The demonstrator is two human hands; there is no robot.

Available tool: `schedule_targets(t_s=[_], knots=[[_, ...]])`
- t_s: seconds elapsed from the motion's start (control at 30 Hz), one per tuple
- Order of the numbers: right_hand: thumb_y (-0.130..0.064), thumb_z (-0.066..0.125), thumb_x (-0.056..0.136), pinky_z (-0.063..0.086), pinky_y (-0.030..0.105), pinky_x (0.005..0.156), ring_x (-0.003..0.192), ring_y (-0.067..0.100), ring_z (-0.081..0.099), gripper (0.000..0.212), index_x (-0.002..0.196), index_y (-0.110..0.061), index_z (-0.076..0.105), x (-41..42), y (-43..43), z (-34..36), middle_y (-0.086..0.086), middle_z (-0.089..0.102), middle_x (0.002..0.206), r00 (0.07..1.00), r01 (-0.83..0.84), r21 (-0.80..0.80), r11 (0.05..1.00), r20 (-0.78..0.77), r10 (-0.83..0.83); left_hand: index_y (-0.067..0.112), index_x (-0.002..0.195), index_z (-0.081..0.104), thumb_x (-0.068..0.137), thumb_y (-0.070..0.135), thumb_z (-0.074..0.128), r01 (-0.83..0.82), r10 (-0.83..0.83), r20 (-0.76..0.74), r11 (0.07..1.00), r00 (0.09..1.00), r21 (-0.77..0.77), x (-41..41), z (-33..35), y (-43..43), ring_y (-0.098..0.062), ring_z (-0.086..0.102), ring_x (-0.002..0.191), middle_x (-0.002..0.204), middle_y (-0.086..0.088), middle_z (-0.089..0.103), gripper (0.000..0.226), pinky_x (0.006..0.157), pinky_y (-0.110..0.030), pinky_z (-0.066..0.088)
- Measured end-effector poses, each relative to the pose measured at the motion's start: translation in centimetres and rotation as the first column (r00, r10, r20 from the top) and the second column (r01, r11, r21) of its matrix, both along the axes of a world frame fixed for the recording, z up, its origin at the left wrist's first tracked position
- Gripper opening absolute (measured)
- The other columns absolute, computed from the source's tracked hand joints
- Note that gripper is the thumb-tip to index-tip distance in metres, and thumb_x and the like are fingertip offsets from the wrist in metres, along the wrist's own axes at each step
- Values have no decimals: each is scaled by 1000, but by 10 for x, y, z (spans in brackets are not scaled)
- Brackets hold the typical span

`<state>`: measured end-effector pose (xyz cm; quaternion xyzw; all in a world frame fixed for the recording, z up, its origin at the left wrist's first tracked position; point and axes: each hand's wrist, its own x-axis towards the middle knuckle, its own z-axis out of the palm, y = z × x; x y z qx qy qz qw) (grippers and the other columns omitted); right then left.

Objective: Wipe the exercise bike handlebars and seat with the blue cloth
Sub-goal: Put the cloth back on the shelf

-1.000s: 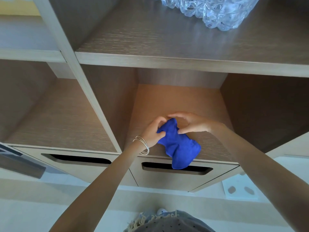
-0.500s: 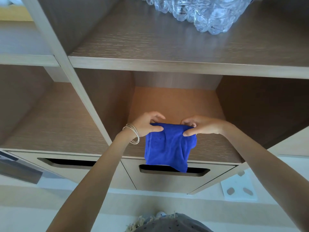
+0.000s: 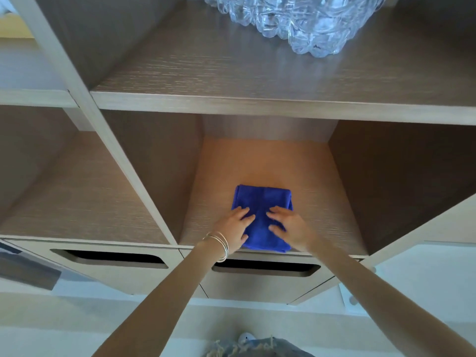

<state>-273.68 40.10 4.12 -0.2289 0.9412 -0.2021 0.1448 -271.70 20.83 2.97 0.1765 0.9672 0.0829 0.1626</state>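
The blue cloth lies folded flat on the floor of the middle cubby of a wooden shelf unit. My left hand, with thin bracelets at the wrist, rests palm down on the cloth's left half. My right hand presses flat on its right half. Fingers of both hands are spread and lie on top of the fabric rather than gripping it. No exercise bike is in view.
A clear crinkled glass or plastic object sits on the shelf above. Two drawers with dark slot handles lie below the cubby. A second cubby opens to the left. Pale floor and a white mat are below.
Earlier both hands held the cloth up by its top edge, hanging over the shelf front. Now the cloth lies folded on the cubby floor with both hands flat on it.
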Motion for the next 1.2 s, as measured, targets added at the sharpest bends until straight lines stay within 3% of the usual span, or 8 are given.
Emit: schedule_targets(t_s=[0.1, 0.23, 0.5, 0.73, 0.83, 0.93, 1.07, 1.2], knots=[[-35, 43, 98, 21, 29, 114, 145, 12, 9, 52, 145, -18, 29, 8, 10, -14, -1, 18, 156, 1000, -10, 160, 987, -26, 14, 24, 149, 10, 97, 40, 40, -11, 11, -4, 986, 1000, -169, 7, -3, -2, -27, 7, 146, 160, -1, 3, 63, 120, -40, 16], [-42, 40, 97, 31, 35, 112, 144, 13, 9, 51, 144, -24, 30, 13, 18, -7, -8, 20, 156, 999, 39, 295, 955, -46, -26, 17, 149, 14, 96, 49, 35, 12, -37, -78, 953, 996, -304, 9, 4, 1, -29, -1, 147, 160, -5, 5, 65, 119, -49, 2], [-39, 38, 98, 27, 26, 111, 145, 11, 9, 54, 146, -18, 25, 30, 16, -19, -1, 15, 157, 989, 114, 305, 945, -124, -79, 6, 149, 4, 101, 31, 33, 94, -109, -96, 984, 989, -151, 21, -11, 8, -20, 4, 147, 160, -7, -1, 61, 120, -30, 7], [-30, 44, 97, 28, 37, 113, 144, 17, 15, 51, 144, -16, 31, -34, 58, -10, 3, 20, 156, 975, 221, 299, 928, -58, -214, 0, 147, 2, 102, 25, 29, 73, -81, -86, 993, 993, -96, -40, -9, 60, -23, 0, 147, 159, -13, -2, 58, 120, -29, 4], [-20, 43, 98, 35, 40, 107, 142, 22, 20, 47, 142, -12, 33, -57, 72, -2, 8, 22, 155, 950, 313, 362, 878, -131, -284, -2, 146, 2, 102, 26, 27, 71, -87, -126, 989, 988, -126, -65, -2, 95, -25, 1, 147, 159, -16, 0, 58, 121, -31, 6], [-7, 44, 95, 42, 38, 99, 137, 22, 31, 44, 138, -12, 40, -54, 70, 0, 6, 30, 151, 914, 386, 291, 876, -249, -320, 0, 146, 14, 100, 24, 35, 15, -26, -129, 996, 991, -83, -70, 6, 118, -27, 16, 144, 157, -18, 11, 56, 116, -35, 24], [-13, 41, 96, 43, 36, 97, 129, 23, 43, 39, 134, -16, 47, -36, 65, -13, 5, 43, 143, 941, 322, 261, 910, -194, -278, 7, 130, 45, 93, 15, 44, -95, 96, -172, 995, 980, 15, -47, 7, 110, -29, 47, 122, 141, -11, 42, 37, 90, -39, 46], [-20, 35, 100, 34, 31, 106, 140, 17, 25, 42, 142, -14, 35, -41, 68, -21, 3, 29, 153, 951, 297, 287, 911, -175, -255, 10, 141, 33, 99, 25, 35, -81, 81, -78, 997, 994, -4, -55, -3, 109, -26, 26, 140, 155, -7, 23, 44, 105, -41, 38]])
